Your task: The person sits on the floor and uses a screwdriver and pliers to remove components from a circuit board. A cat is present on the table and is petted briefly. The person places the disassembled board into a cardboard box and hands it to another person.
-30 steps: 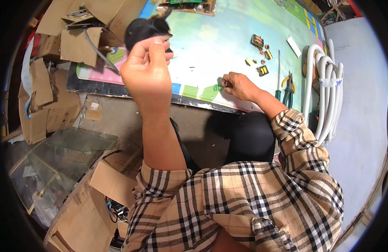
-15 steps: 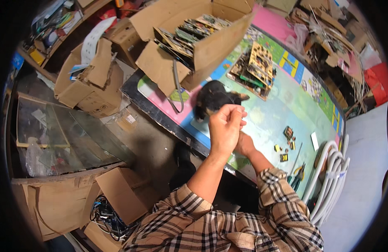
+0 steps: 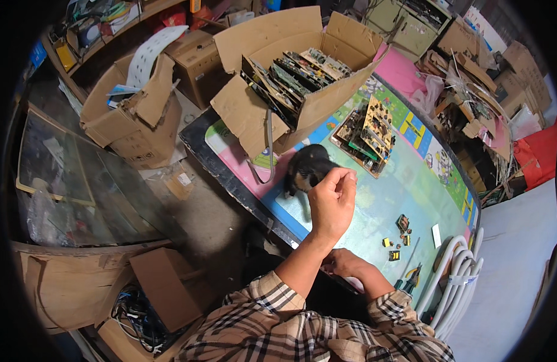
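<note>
My left hand (image 3: 333, 204) is raised over the near side of the table, its thumb and fingers pinched together. What they hold, if anything, is too small to make out. A small black furry animal with tan patches (image 3: 306, 169) is on the table just beyond that hand. Lower down, at the table's near edge, my right hand (image 3: 346, 264) has its fingers curled downward; whatever they hold is hidden. Right of the hands lie several small electronic parts, among them a copper-wound coil (image 3: 403, 223) and a black-and-yellow transformer (image 3: 394, 256).
A cardboard box (image 3: 336, 102) full of circuit boards stands at the table's far left. Beside it lies a stack of circuit boards (image 3: 366, 136). Pliers (image 3: 414, 277) and a screwdriver (image 3: 405, 279) lie near a coiled white hose (image 3: 456, 271) at the right.
My right hand has dropped from beside the left hand to the table's near edge. The left hand stays raised and pinched. The whole view has shifted slightly.
</note>
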